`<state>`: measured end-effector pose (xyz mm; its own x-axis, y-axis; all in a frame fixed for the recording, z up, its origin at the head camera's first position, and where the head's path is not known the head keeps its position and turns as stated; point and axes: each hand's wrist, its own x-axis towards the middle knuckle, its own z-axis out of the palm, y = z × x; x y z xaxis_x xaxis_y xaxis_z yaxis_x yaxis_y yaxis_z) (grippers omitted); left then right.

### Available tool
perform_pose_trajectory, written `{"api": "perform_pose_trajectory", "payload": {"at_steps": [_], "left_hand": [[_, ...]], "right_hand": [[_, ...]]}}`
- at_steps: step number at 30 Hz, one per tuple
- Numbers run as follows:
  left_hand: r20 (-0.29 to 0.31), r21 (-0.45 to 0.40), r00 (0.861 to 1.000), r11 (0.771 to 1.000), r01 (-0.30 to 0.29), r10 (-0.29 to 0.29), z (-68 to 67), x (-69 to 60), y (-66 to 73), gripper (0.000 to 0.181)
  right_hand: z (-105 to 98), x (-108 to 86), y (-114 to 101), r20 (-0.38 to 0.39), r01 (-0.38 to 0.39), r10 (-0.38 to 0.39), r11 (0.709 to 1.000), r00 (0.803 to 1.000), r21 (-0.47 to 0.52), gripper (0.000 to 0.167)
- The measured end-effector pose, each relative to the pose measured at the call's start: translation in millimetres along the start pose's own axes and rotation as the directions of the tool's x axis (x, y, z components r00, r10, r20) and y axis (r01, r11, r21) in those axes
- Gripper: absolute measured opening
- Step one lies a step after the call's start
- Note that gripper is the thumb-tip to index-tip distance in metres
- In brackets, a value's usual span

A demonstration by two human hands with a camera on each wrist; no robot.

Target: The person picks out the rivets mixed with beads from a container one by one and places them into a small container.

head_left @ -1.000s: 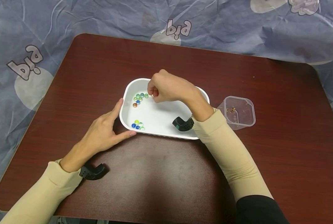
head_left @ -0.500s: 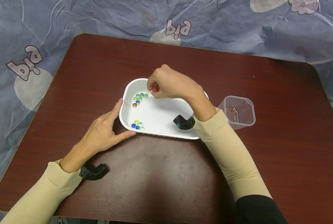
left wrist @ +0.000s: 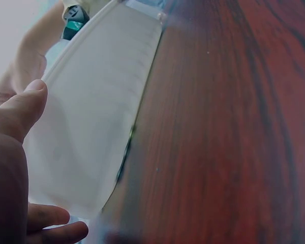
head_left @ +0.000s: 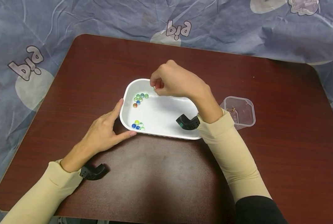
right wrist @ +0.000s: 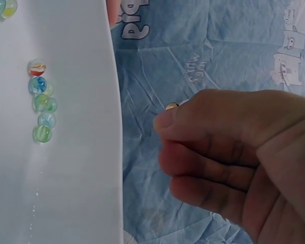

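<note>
My right hand (head_left: 180,81) is above the far side of the white tray (head_left: 163,116), pinching a small gold-coloured metal piece (right wrist: 172,105) between thumb and forefinger. Most of that piece is hidden by the fingertips, so its kind is unclear. Inside the tray, several glass marbles (head_left: 146,96) lie in a curved group at the far left. Another cluster of marbles (head_left: 137,122) sits by the near left corner. My left hand (head_left: 102,130) rests against the tray's left end, fingers extended, the thumb touching the near rim.
A clear plastic box (head_left: 246,115) stands right of the tray with several small gold pieces (head_left: 232,109) in it, partly behind the right forearm. Everything stands on a dark red-brown table (head_left: 289,140). Blue patterned cloth (head_left: 225,28) lies beyond the table's far edge.
My right hand has risen from the tray and shifted slightly back and to the right, still pinching the gold piece. The left hand, tray and marbles have stayed in place.
</note>
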<state>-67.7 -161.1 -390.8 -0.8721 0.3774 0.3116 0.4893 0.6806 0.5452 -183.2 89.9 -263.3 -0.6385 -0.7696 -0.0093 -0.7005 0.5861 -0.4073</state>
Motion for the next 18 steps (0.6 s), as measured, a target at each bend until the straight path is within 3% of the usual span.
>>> {"api": "perform_pose_trajectory", "payload": {"at_steps": [18], "left_hand": [[0.013,0.012,1.0,1.0,0.02,-0.02,-0.6,-0.5,1.1,0.104]], "right_hand": [[2.8,-22.9,5.0,-0.07,-0.023,0.024,1.0,0.997,0.02,0.015]]}}
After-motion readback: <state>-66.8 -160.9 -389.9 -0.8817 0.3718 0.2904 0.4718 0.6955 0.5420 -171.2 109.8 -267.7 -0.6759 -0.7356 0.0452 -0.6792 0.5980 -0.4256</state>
